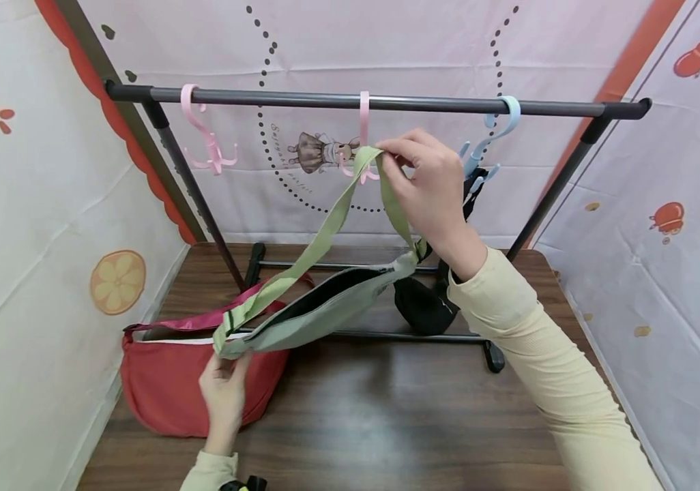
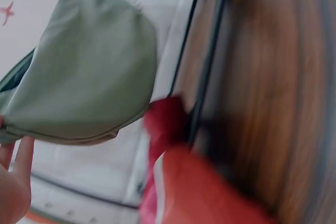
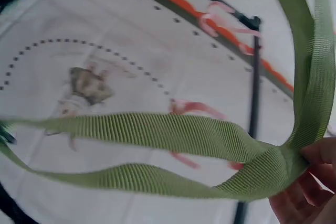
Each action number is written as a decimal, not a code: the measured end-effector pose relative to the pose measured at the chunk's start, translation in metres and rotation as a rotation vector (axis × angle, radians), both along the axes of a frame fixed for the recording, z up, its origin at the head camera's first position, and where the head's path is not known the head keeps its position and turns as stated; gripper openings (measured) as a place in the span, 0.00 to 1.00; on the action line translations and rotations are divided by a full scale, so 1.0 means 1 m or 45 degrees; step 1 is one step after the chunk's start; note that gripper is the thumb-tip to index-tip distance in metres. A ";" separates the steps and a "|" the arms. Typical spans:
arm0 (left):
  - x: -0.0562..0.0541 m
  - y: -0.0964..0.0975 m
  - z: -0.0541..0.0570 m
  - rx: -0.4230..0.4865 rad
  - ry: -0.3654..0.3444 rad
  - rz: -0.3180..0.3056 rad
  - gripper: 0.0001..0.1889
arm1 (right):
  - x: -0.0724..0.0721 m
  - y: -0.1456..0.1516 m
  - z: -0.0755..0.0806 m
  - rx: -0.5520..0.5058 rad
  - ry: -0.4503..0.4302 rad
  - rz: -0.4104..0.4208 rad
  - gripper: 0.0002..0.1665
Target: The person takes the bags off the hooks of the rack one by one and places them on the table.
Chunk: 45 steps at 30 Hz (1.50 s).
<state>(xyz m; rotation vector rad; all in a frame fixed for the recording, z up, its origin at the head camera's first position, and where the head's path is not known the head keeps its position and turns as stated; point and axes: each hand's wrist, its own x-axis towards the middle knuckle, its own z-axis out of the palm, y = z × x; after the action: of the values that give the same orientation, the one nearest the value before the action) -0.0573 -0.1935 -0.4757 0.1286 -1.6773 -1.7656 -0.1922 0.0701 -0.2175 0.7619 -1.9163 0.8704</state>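
Observation:
A pale green shoulder bag (image 1: 331,315) hangs slanted in the air before the rack, its top opening showing a dark inside. My right hand (image 1: 426,187) pinches the top of its green strap (image 1: 325,235), close in front of the middle pink hook (image 1: 364,123). In the right wrist view the strap (image 3: 157,135) folds over at the fingers. Lower down, my left hand (image 1: 225,395) pinches the bag's left end between thumb and fingers. The left wrist view shows the bag's smooth side (image 2: 94,66) beside that hand.
A red bag (image 1: 196,392) lies on the wooden table (image 1: 399,423) at the left. From the black rack bar (image 1: 301,99) hang another pink hook (image 1: 209,143) at left and a blue hook (image 1: 482,146) at right. Below the blue hook is a black bag (image 1: 424,307).

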 end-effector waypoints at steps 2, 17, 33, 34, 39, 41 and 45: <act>0.004 -0.015 0.002 -0.068 -0.028 0.005 0.13 | -0.006 0.000 -0.008 0.064 -0.116 -0.045 0.10; 0.012 -0.076 -0.046 0.113 0.052 -0.344 0.16 | -0.031 0.003 -0.099 0.820 -0.724 -0.033 0.10; -0.016 -0.124 -0.123 0.197 -0.051 -0.240 0.19 | 0.017 0.082 -0.151 0.008 -1.142 0.380 0.15; -0.016 -0.123 -0.121 0.195 -0.054 -0.236 0.19 | 0.021 0.085 -0.162 -0.062 -1.175 0.412 0.18; -0.023 -0.128 -0.132 0.175 -0.105 -0.178 0.22 | 0.049 0.082 -0.226 -0.318 -1.399 0.446 0.28; -0.019 -0.114 -0.110 0.230 -0.076 -0.236 0.20 | 0.063 0.074 -0.245 -0.370 -1.537 0.475 0.32; -0.025 -0.104 -0.108 0.248 -0.080 -0.281 0.21 | 0.083 0.057 -0.267 -0.488 -1.675 0.651 0.36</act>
<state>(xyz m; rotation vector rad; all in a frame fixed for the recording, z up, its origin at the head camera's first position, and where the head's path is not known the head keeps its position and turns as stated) -0.0823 -0.2973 -0.5841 0.0889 -1.6111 -2.1092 -0.1097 0.1273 -0.4846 0.4268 -2.4765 2.4000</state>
